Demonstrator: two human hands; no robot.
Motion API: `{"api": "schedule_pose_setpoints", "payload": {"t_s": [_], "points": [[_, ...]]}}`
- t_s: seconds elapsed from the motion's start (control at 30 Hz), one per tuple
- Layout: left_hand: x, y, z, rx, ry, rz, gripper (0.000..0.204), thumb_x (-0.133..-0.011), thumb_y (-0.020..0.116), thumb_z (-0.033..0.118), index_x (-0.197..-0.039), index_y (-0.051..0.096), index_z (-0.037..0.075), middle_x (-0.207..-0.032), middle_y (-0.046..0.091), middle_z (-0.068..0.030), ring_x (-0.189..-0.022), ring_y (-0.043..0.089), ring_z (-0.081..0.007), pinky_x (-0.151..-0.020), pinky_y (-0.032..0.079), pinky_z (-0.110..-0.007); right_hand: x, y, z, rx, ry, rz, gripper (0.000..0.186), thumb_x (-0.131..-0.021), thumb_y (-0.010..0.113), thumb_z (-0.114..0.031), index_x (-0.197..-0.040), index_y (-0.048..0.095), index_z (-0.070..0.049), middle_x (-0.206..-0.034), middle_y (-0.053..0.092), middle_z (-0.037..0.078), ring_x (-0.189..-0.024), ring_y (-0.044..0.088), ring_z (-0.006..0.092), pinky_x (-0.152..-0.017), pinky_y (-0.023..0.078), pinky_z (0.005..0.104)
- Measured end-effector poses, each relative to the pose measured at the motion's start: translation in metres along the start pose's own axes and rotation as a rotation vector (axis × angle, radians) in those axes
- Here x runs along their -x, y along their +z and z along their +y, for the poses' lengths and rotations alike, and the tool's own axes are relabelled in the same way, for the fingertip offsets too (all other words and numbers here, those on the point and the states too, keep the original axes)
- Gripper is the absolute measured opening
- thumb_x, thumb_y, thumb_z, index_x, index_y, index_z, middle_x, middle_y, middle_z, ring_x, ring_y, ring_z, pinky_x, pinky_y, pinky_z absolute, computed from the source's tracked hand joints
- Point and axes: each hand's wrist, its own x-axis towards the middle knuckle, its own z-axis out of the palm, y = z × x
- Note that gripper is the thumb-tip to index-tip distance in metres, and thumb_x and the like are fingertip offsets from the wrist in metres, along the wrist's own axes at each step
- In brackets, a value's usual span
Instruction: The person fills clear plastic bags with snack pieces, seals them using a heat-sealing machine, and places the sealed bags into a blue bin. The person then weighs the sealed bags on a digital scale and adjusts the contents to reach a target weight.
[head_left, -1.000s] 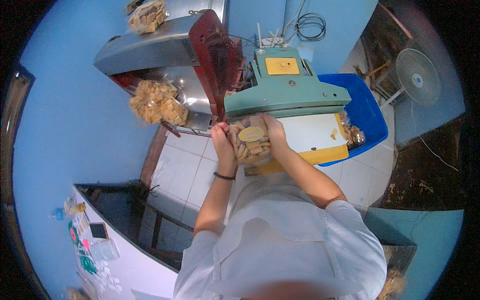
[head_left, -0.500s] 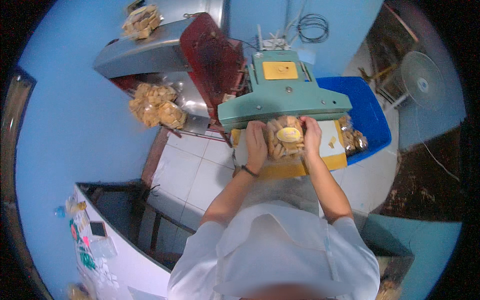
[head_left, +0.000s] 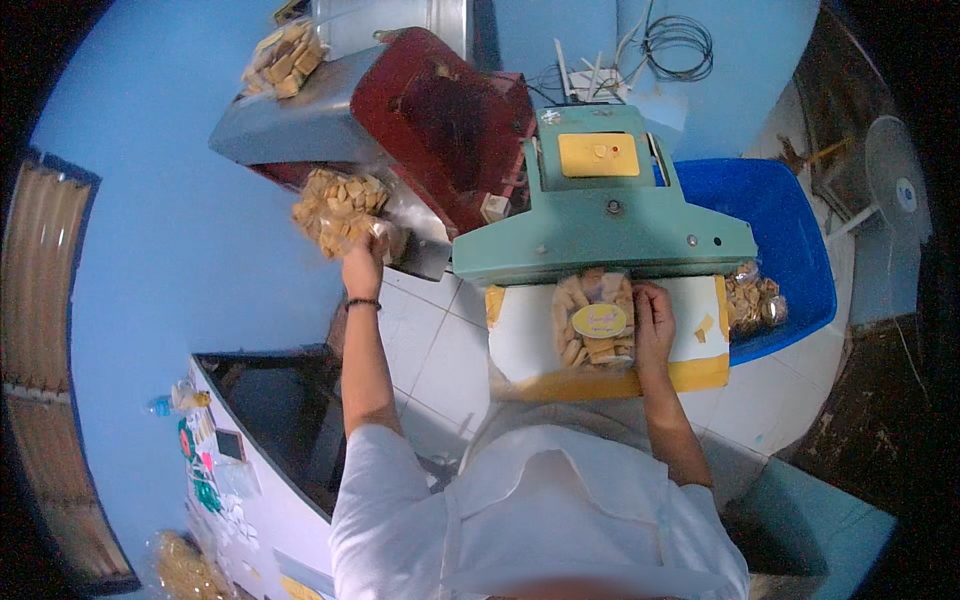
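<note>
A clear plastic bag of biscuit-like pieces [head_left: 588, 350], with a yellow oval label, lies on the white, yellow-edged board [head_left: 690, 345] before a green sealing machine [head_left: 575, 230]. Its upper edge is close to the front of the machine. My right hand [head_left: 655, 325] is closed on the right side of this bag. Stretched out to the left, my left hand [head_left: 363, 262] has its fingers closed on the near part of another bag of biscuit pieces [head_left: 340, 205], on a metal tray [head_left: 425, 255]. The fingertips are partly hidden by the plastic.
A blue bin [head_left: 800, 260] stands right of the machine, with filled bags [head_left: 755, 298] in it. Behind the tray are a red-and-silver metal housing [head_left: 440, 110] and another bag [head_left: 285, 58]. A white fan [head_left: 900, 190] stands at far right, a cluttered white table [head_left: 260, 520] at lower left.
My left hand has left the labelled bag and reached left to the bags on the tray. My right hand stays at the labelled bag, which now sits slightly back from the machine. The view has shifted.
</note>
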Motion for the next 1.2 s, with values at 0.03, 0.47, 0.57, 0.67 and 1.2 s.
{"api": "schedule_pose_setpoints", "payload": {"t_s": [0.03,0.47,0.57,0.67,1.2], "points": [[0.011,0.004,0.000,0.034,0.062,0.017,0.017,-0.092,0.060,0.019,-0.102,0.063,0.005,-0.093,0.067,-0.0240,-0.089,0.064,-0.0436,-0.076,0.051,-0.051,0.001,-0.001,-0.002,0.017,0.010,-0.022,0.015,-0.098,0.054,-0.009,-0.105,0.063,0.001,-0.101,0.063,0.009,-0.098,0.058,0.0197,-0.090,0.045,0.0309],[0.125,-0.095,0.001,0.598,0.042,0.281,0.011,-0.095,0.060,0.009,-0.096,0.065,-0.001,-0.084,0.062,-0.0088,-0.071,0.058,-0.0165,-0.065,0.049,-0.029,0.032,-0.050,-0.063,-0.072,0.064,-0.054,0.024,-0.095,0.057,0.001,-0.118,0.058,-0.001,-0.106,0.062,0.004,-0.099,0.058,0.0121,-0.090,0.046,0.0259],[0.160,-0.127,0.023,0.435,0.163,0.283,0.010,-0.095,0.060,0.007,-0.096,0.065,-0.001,-0.084,0.061,-0.0108,-0.074,0.059,-0.0203,-0.065,0.049,-0.029,0.040,-0.049,-0.089,0.047,-0.036,-0.098,0.034,-0.089,0.064,0.001,-0.122,0.056,-0.002,-0.113,0.061,0.008,-0.101,0.059,0.0145,-0.089,0.047,0.0264],[0.182,-0.147,0.030,0.427,0.103,0.239,0.009,-0.094,0.060,0.006,-0.094,0.065,-0.002,-0.084,0.061,-0.0121,-0.075,0.059,-0.0225,-0.067,0.048,-0.030,0.044,-0.037,-0.118,0.378,-0.305,-0.190,0.045,-0.082,0.073,-0.006,-0.123,0.056,-0.004,-0.119,0.059,0.014,-0.105,0.060,0.0247,-0.089,0.048,0.0337],[0.231,-0.173,0.015,0.561,0.160,0.229,0.010,-0.094,0.061,0.007,-0.093,0.067,0.000,-0.084,0.062,-0.0115,-0.075,0.059,-0.0242,-0.068,0.047,-0.033,0.064,0.035,-0.177,1.104,-0.112,-0.290,0.098,-0.065,0.083,-0.047,-0.147,0.035,-0.021,-0.140,0.037,0.025,-0.102,0.058,0.0501,-0.079,0.055,0.0520]]}}
